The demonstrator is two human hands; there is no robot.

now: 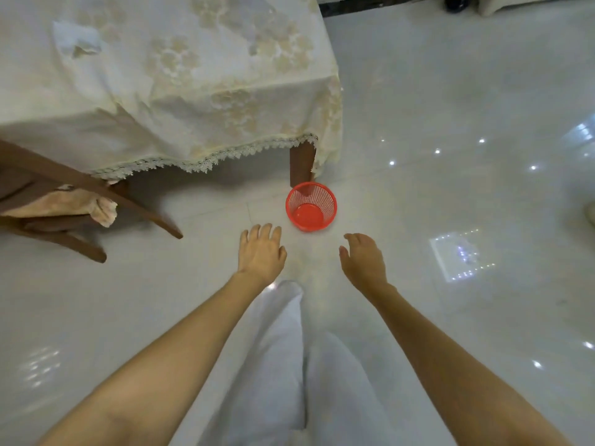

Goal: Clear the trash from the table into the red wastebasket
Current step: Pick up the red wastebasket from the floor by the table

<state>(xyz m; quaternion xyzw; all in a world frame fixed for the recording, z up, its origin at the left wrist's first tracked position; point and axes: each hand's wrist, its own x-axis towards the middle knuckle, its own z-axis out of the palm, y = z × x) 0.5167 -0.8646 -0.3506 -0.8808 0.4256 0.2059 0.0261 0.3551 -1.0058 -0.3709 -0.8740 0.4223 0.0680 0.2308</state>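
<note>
Wastebasket: the red wastebasket stands upright on the floor, just in front of a wooden table leg at the table's near right corner; its mesh wall and solid bottom show, and nothing can be seen inside.
Trash: a crumpled white paper lies on the table top, far to the left of the basket and well apart from it.
Table: the table is covered by a cream cloth with a flower pattern and a lace hem hanging over the near edge.
Left hand: the left hand is held out palm down over the floor, fingers spread and loose, holding nothing, near the basket's left side but not touching it.
Right hand: the right hand is also out over the floor, fingers gently curved and apart, empty, below and right of the basket.
Chair: a wooden chair with a pinkish cloth on it stands at the left, partly under the table.
Floor: glossy pale tiles with light reflections.
Legs: white trousers show between the forearms.
</note>
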